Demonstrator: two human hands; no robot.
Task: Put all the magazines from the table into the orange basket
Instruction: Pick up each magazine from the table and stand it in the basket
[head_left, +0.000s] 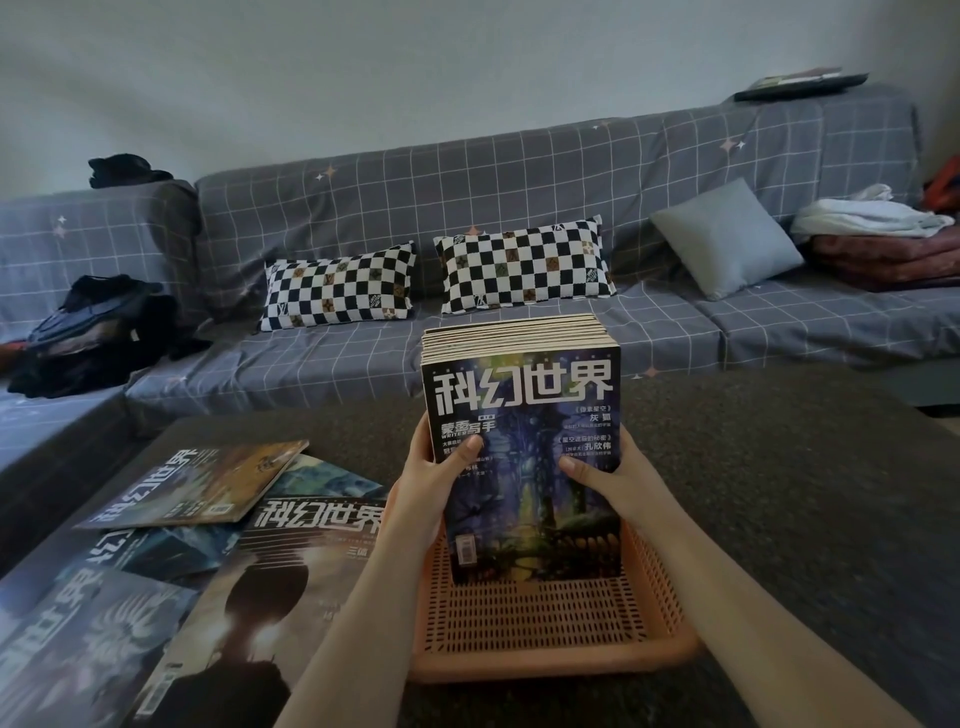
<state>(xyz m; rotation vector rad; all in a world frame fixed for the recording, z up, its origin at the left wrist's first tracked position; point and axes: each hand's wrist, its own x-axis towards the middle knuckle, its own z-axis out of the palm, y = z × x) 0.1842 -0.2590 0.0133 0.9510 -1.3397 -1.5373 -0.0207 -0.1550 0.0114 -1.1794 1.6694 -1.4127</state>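
A thick stack of magazines (524, 415) stands upright on its lower edge inside the orange basket (550, 634), its blue-purple front cover facing me. My left hand (441, 478) grips the stack's left side with the thumb on the cover. My right hand (608, 478) grips the right side the same way. Several more magazines (218, 545) lie flat and overlapping on the dark table (779, 493) to the left of the basket.
A grey checked sofa (519, 182) runs behind the table, with two checkerboard pillows (431, 275), a grey cushion (727, 239), folded laundry (878, 218) at right and dark bags (93, 332) at left. The table's right half lies bare.
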